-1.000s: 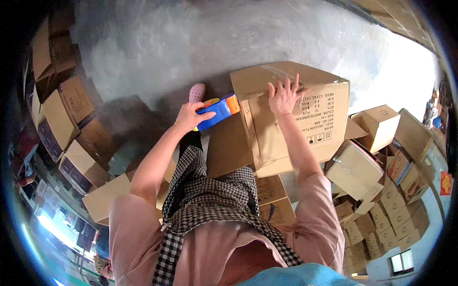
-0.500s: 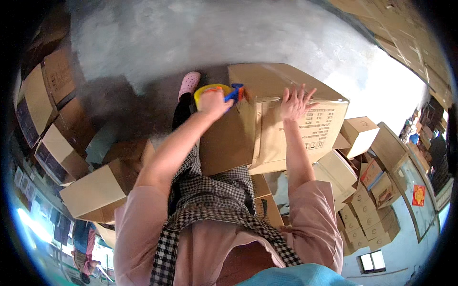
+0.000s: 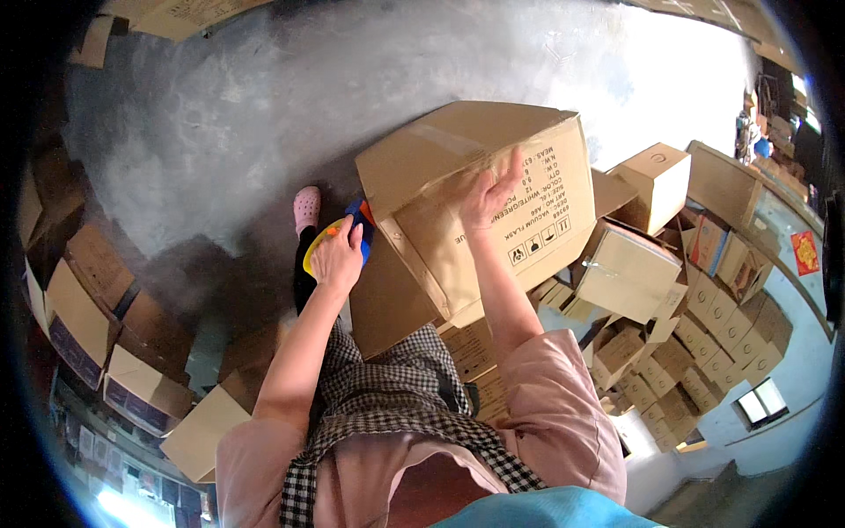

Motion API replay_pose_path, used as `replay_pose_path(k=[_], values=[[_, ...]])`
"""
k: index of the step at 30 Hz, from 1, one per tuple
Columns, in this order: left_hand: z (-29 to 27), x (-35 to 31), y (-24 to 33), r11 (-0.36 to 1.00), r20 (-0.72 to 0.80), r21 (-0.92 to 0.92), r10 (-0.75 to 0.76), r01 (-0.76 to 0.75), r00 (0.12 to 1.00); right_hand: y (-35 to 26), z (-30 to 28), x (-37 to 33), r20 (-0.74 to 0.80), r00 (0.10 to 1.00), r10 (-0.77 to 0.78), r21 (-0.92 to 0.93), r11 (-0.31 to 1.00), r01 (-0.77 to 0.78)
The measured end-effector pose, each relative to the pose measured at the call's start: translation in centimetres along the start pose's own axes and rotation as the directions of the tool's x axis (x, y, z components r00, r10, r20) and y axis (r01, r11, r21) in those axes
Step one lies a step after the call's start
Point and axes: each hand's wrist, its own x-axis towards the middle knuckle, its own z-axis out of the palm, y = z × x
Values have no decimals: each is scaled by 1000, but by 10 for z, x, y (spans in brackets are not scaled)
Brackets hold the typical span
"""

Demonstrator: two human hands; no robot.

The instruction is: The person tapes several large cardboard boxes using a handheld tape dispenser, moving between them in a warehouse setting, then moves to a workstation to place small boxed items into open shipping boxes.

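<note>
A large brown cardboard carton (image 3: pixel 546 211) stands before me, tilted in view, with dark print on the face toward my right. My left hand (image 3: pixel 337 257) is closed round a blue tape dispenser (image 3: pixel 359 211) that carries a yellow roll of tape (image 3: pixel 310 259). The dispenser's head is against or very near the carton's left side; I cannot tell if it touches. My right hand (image 3: pixel 491 194) is open, fingers extended, over the edge between the carton's top and its printed face. Whether the palm presses on the cardboard is unclear.
A grey concrete floor (image 3: pixel 220 106) stretches ahead. Smaller cartons (image 3: pixel 651 185) and a pale box (image 3: pixel 629 273) stand to the right, with stacked cartons (image 3: pixel 660 387) behind them. More boxes (image 3: pixel 84 308) line the left. My pink clog (image 3: pixel 306 208) is beside the carton.
My view has turned, and the carton appears rotated. My left hand has moved down and nearer me along the carton's left side with the tape dispenser. My right hand's fingers are less spread.
</note>
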Motion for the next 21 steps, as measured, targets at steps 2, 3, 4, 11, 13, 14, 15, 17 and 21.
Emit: replay_pose_path(k=[2,3,4,11,13,14,15,17,21], values=[[4,-3,-7,998,-8,54,34,-34,999,1,-8,21,-52,993,108,-22,994,-109],[-3,-4,-2,997,31,72,23,-26,999,13,-16,30,30,997,70,-217,974,-62],[-11,-6,9,996,72,86,11,-17,997,30,-24,41,123,991,49,-402,916,5],[-16,5,43,990,163,132,-66,45,984,-18,3,-2,686,720,101,-513,769,381],[-13,3,41,991,139,134,-40,21,990,-54,18,-31,792,610,-15,-344,815,467],[-11,3,39,990,108,141,-39,24,993,-57,21,-29,857,514,44,-308,842,442],[-10,3,38,989,122,147,-51,33,991,-62,26,-20,908,410,87,-271,869,415],[-8,1,33,986,162,161,-73,46,984,-68,37,4,953,224,205,-291,827,480],[-8,4,37,993,134,115,-23,8,991,41,39,92,886,411,215,-464,400,791]])
